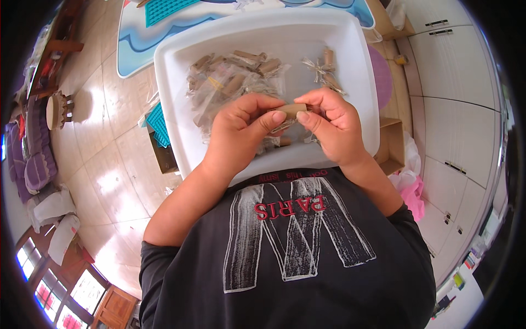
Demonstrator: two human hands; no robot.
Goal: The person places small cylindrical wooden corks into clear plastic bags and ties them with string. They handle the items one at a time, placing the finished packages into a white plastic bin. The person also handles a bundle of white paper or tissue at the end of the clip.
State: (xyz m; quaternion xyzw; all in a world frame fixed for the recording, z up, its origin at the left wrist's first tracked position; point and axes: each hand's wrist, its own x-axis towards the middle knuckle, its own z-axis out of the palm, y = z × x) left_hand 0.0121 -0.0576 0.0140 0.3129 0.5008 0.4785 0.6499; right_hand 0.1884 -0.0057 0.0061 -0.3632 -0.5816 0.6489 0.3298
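- Over the white tub (263, 21), within its edges: left hand (239, 122) and right hand (338, 127), grip clamped on brown tube (290, 111).
- Far left, bagged tubes (233, 85); open room, then more tubes (329, 58) far right.

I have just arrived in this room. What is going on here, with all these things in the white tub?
A person is handling a small brown roll, pinched between the fingertips of the left hand and right hand, over the white tub. Inside, a heap of clear plastic packets with similar rolls lies toward the left. A few rolls with pale strands lie apart toward the right.
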